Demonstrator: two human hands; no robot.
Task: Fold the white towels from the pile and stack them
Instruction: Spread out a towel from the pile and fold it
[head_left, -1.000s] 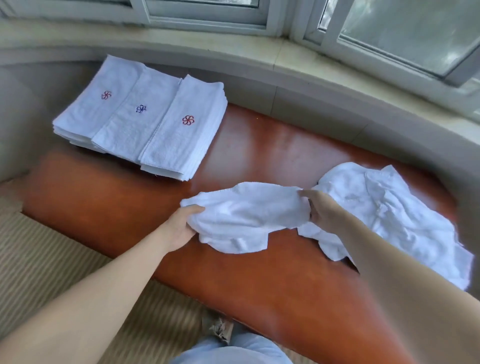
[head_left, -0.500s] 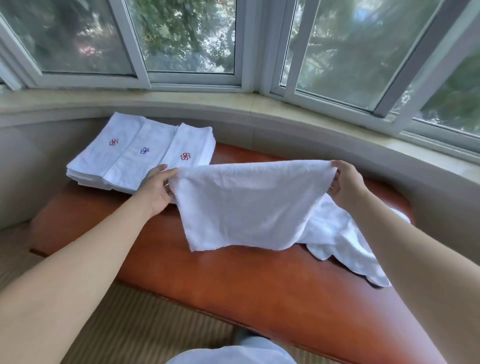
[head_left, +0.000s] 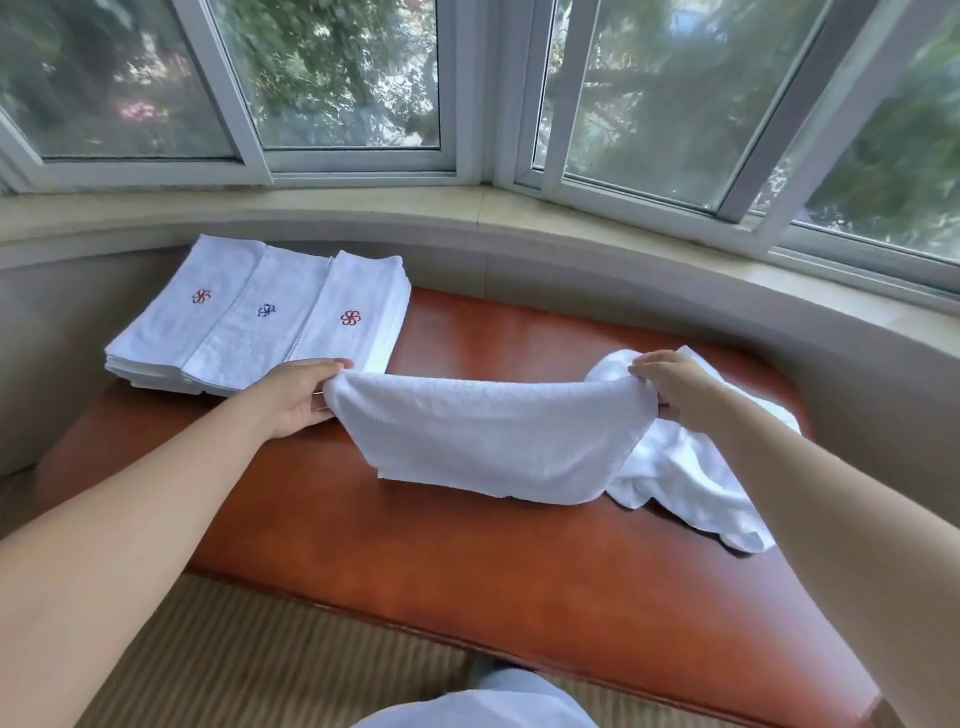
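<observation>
From the head camera, a reddish-brown wooden bench (head_left: 467, 571) curves along under the bay window (head_left: 337, 78), and everything else sits in relation to it. Above the middle of the bench, a white towel (head_left: 493, 436) hangs doubled over, stretched between two hands, its lower edge resting on or just above the wood; which of the two cannot be told. The left hand (head_left: 301, 395) pinches the towel's left top corner, thumb on top and fingers curled beneath the cloth. The right hand (head_left: 675, 384) grips the right top corner, fingers curled over the edge. At the bench's right end, behind and below the right hand, lies the pile of unfolded towels (head_left: 691, 483), crumpled and touching the held towel. At the bench's far left end rest three stacks of folded towels (head_left: 260, 317) side by side, touching, each top towel showing a small embroidered flower: red, blue, red. Beyond the bench runs a pale stone sill (head_left: 519, 208).
</observation>
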